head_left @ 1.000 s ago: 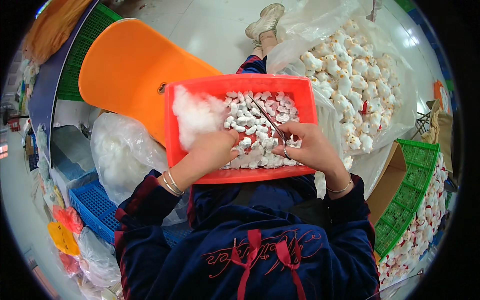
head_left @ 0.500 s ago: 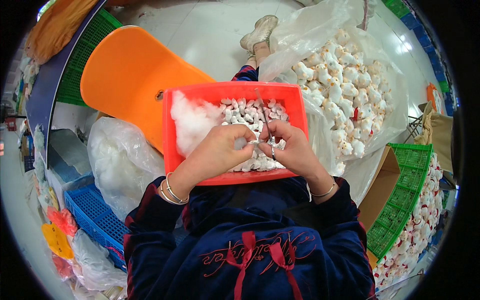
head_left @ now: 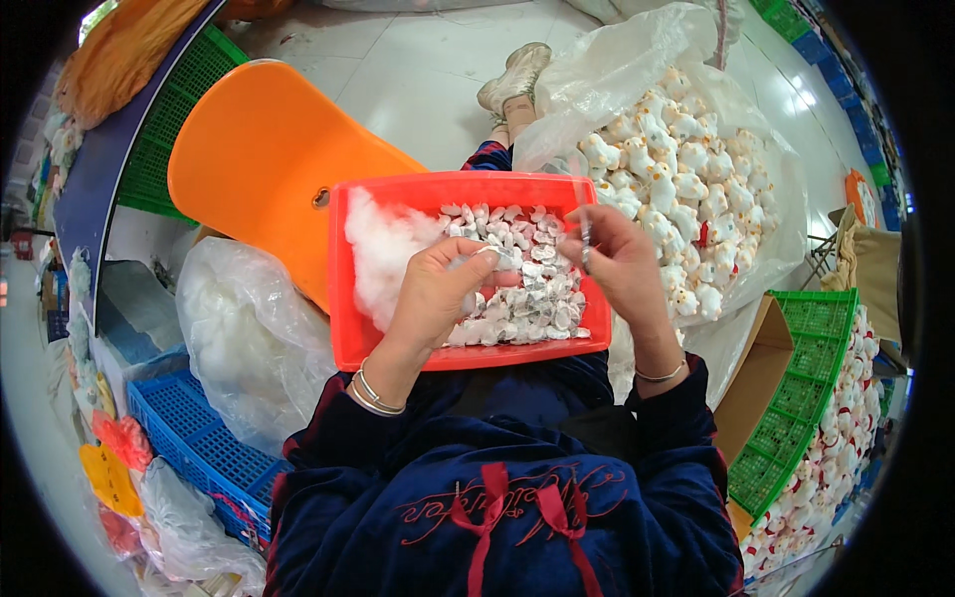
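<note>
My left hand [head_left: 446,284] pinches a small white fabric piece [head_left: 500,259] between thumb and fingertips, above a red tub [head_left: 463,356]. To its right, my right hand [head_left: 622,261] is closed around a slim metal tool that looks like tweezers [head_left: 585,239], pointing up and away from me. The two hands are apart. Below them in the tub lie many small white pieces [head_left: 537,313], and fluffy white stuffing [head_left: 378,249] fills its left side. The tub rests at my lap.
An orange chair [head_left: 269,159] stands beyond the tub at the left, beside a clear bag of stuffing [head_left: 249,328] and a blue crate [head_left: 199,428]. On the right are an open plastic bag of small white plush toys [head_left: 686,189], a cardboard box [head_left: 761,363] and a green crate [head_left: 806,388].
My hands have moved apart: the right hand went right with the metal tool, away from the small piece. My left hand keeps the piece and has shifted slightly right.
</note>
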